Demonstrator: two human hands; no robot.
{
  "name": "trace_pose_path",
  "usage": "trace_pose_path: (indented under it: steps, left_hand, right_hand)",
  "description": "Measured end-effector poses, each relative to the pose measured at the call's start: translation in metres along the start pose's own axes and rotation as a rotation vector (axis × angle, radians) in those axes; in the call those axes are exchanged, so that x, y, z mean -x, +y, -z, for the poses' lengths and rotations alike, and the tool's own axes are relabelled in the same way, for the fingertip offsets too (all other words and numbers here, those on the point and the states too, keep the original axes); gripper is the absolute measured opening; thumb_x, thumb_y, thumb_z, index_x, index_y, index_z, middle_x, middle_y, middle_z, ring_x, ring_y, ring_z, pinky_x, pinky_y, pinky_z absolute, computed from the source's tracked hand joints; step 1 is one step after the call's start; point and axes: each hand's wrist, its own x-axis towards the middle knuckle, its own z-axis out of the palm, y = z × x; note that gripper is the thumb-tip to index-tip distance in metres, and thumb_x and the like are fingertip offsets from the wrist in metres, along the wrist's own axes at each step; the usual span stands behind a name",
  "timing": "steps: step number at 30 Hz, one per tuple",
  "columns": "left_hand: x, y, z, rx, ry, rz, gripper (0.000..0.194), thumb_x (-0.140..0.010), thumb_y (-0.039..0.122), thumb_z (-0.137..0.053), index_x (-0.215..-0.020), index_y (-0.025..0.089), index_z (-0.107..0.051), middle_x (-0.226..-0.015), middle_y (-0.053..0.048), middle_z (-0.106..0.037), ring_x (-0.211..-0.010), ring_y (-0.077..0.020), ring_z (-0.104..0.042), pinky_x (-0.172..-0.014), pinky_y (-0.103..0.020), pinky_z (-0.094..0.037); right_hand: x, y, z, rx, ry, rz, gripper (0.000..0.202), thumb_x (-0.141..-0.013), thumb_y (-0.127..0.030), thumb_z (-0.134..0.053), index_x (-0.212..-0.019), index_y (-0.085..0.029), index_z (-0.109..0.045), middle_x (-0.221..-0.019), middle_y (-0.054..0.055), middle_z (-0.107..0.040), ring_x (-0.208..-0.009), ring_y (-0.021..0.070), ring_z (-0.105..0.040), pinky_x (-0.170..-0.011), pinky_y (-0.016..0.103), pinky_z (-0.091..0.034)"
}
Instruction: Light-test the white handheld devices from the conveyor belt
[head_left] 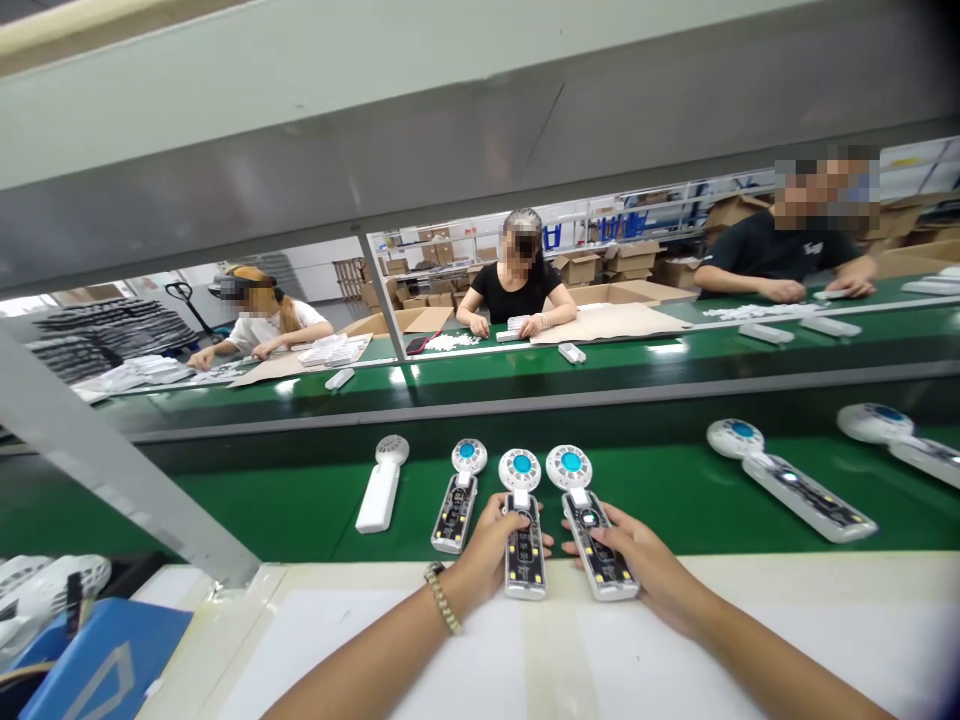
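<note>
My left hand (491,550) is closed round a white handheld fan (525,560) with a blue hub and a dark circuit board in its handle, thumb on the board. Just to the right, my right hand (637,550) grips a similar fan (606,570), its thumb also on the board, where a small light glows. Both fans are upright, side by side, over the near edge of the green belt (300,510). Left of them on the belt lie another open-backed fan (454,512) and a fan with a plain white handle (379,495).
Two more fans (810,495) (926,455) lie on the belt at the right. A slanted post (127,470) and blue box (124,660) stand at the left. Across the belt, three people sit among white parts and cardboard. A beam (450,140) crosses overhead.
</note>
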Motion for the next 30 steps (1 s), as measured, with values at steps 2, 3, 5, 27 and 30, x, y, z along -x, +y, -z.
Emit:
trace_pose_path:
  steps: [2, 3, 5, 27, 30]
  left_hand:
    - [0.0017, 0.0008, -0.0013, 0.022, -0.026, -0.013, 0.035, -0.061, 0.012, -0.060, -0.089, 0.018, -0.042, -0.102, -0.007, -0.057, -0.072, -0.0194, -0.064, -0.065, -0.034, -0.052]
    - [0.0023, 0.0009, -0.0018, 0.025, -0.043, -0.022, 0.036, -0.060, 0.010, -0.060, -0.089, 0.018, -0.042, -0.103, -0.007, -0.056, -0.075, -0.0206, -0.064, -0.067, -0.036, -0.052]
    - [0.0031, 0.0008, -0.0021, 0.025, -0.078, -0.028, 0.038, -0.058, 0.007, -0.060, -0.090, 0.017, -0.042, -0.104, -0.008, -0.056, -0.079, -0.0222, -0.064, -0.070, -0.038, -0.052]
    - [0.0086, 0.0019, -0.0030, -0.084, -0.125, -0.048, 0.045, -0.059, 0.009, -0.062, -0.099, 0.016, -0.043, -0.093, -0.008, -0.058, -0.081, -0.0209, -0.060, -0.067, -0.032, -0.046]
    - [0.0081, 0.0020, -0.0040, -0.070, -0.092, -0.082, 0.045, -0.058, 0.009, -0.063, -0.098, 0.016, -0.043, -0.094, -0.008, -0.057, -0.084, -0.0217, -0.059, -0.066, -0.032, -0.045]
  right_hand:
    - [-0.0001, -0.0009, 0.0009, -0.022, 0.006, 0.014, 0.042, -0.075, -0.024, -0.061, -0.115, -0.024, -0.048, -0.091, 0.005, -0.071, -0.078, 0.0215, -0.068, -0.077, 0.037, -0.051]
    - [0.0003, -0.0019, 0.0007, -0.028, 0.010, 0.017, 0.042, -0.074, -0.023, -0.061, -0.114, -0.023, -0.048, -0.092, 0.006, -0.071, -0.081, 0.0224, -0.068, -0.077, 0.038, -0.051]
    - [0.0017, -0.0044, -0.0013, -0.027, 0.021, 0.014, 0.041, -0.073, -0.023, -0.062, -0.112, -0.022, -0.049, -0.090, 0.006, -0.071, -0.085, 0.0239, -0.067, -0.077, 0.037, -0.051]
    - [0.0010, -0.0038, 0.0019, 0.032, -0.062, 0.025, 0.049, -0.074, -0.031, -0.064, -0.116, -0.020, -0.040, -0.101, 0.011, -0.067, -0.096, 0.0274, -0.063, -0.075, 0.038, -0.051]
    - [0.0004, -0.0026, 0.0041, 0.042, -0.068, 0.034, 0.048, -0.075, -0.032, -0.063, -0.116, -0.020, -0.041, -0.101, 0.011, -0.067, -0.097, 0.0277, -0.062, -0.076, 0.038, -0.050]
